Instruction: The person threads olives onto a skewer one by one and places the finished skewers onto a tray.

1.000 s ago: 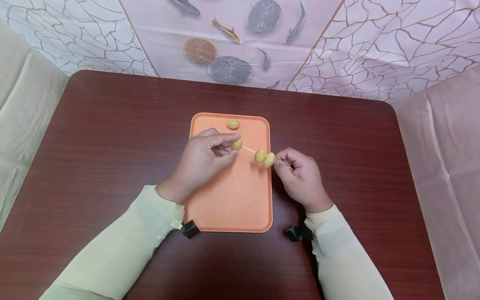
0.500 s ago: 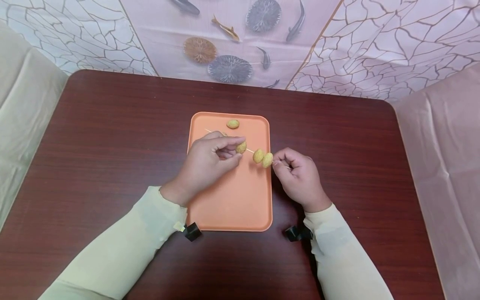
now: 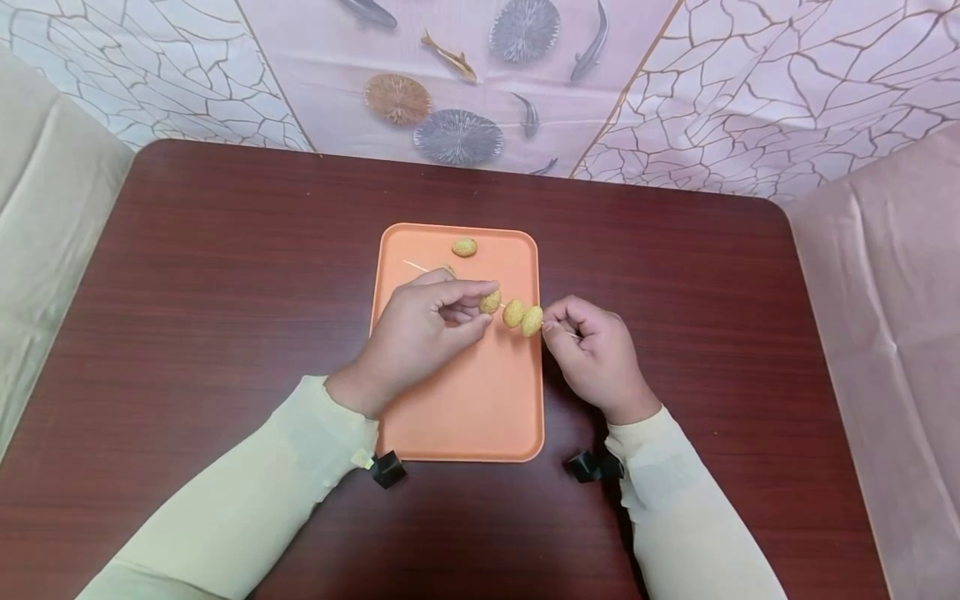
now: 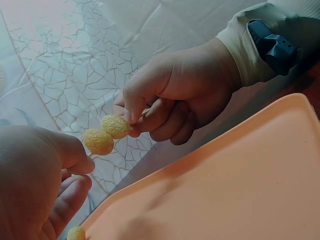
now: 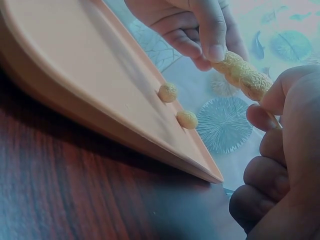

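Spanning the space between two hands, a wooden skewer (image 3: 415, 266) is held slantwise above an orange tray (image 3: 472, 408). Near one end it is pinched between thumb and forefinger by the right hand (image 3: 600, 354), with a short bare length showing past the fingertips; by this the stick is presumably kept steady. Just beside that pinch, two wrinkled yellow balls are carried, apparently touching: a nearer ball (image 3: 532, 321) next to the fingertips and a farther ball (image 3: 513, 313) on the side toward the left hand (image 3: 416, 337). A third ball (image 3: 491, 302) is gripped by the left thumb and forefinger. Since the stick emerges beyond that grip, this ball is judged to be threaded; being held by opposite sides, it can probably be slid without being crushed.

One skewer, one tray and five balls are counted, three on the stick and two on the tray. Beyond the left grip, a loose ball (image 3: 464, 247) is set near the far rim, and a half-hidden ball (image 3: 448, 270) is partly covered by the knuckles. There, both are perhaps kept within reach, yet clear of the fingers.
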Available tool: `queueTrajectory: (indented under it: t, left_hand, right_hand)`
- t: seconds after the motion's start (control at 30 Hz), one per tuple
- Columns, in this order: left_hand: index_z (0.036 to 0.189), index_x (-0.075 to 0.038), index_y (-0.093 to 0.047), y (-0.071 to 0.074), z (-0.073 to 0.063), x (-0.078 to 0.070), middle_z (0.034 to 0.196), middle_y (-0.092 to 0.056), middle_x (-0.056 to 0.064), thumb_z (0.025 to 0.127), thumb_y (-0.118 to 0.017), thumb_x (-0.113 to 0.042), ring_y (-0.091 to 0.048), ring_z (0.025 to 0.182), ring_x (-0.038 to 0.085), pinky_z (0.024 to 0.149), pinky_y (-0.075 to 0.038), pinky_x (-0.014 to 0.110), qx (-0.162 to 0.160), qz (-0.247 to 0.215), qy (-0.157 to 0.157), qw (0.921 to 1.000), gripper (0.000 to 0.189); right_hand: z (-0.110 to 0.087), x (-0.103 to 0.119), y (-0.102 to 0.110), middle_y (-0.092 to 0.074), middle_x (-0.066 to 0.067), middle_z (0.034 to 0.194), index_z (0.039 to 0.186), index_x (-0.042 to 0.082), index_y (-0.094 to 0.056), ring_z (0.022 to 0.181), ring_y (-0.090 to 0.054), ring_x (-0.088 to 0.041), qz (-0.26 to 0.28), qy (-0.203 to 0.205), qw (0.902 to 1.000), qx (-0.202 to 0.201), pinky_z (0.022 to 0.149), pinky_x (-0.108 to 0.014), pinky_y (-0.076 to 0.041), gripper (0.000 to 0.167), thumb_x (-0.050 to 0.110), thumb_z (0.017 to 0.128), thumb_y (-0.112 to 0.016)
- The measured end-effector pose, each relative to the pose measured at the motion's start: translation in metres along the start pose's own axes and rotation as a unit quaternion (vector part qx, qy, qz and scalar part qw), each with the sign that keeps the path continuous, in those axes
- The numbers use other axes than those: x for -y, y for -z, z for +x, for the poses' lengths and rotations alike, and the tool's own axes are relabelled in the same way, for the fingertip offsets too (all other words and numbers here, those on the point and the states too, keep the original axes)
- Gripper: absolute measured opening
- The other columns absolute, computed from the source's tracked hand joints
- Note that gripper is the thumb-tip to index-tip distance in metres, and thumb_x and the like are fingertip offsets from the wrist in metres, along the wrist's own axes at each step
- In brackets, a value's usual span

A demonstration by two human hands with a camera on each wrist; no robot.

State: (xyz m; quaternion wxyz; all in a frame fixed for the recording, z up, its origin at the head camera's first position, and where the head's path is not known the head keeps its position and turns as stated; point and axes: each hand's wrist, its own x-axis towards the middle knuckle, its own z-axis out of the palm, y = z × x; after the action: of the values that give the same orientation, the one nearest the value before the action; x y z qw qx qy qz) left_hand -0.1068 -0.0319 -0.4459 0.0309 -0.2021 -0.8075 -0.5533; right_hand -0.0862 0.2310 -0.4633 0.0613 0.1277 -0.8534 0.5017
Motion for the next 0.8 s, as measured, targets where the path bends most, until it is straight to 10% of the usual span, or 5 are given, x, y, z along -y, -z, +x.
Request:
queueTrajectory:
  t: [0.8]
  left_hand:
    - [0.131,-0.009,-0.084,-0.0026,-0.0004,0.0022,0.098,-0.071,0.003,0.093,-0.089,-0.003,-0.079,0.098,0.013,0.090,-0.067,0.020,0.005,0.006,-0.038,0.9993,0.039]
  right_hand:
    - [0.0010,-0.0019,-0.0010,-0.051,0.008,0.066,0.092,0.012,-0.076,0.057,-0.043,-0.005,-0.006,0.003,1.0000,0.001,0.052,-0.020,-0.035,0.015,0.007,0.104,-0.070]
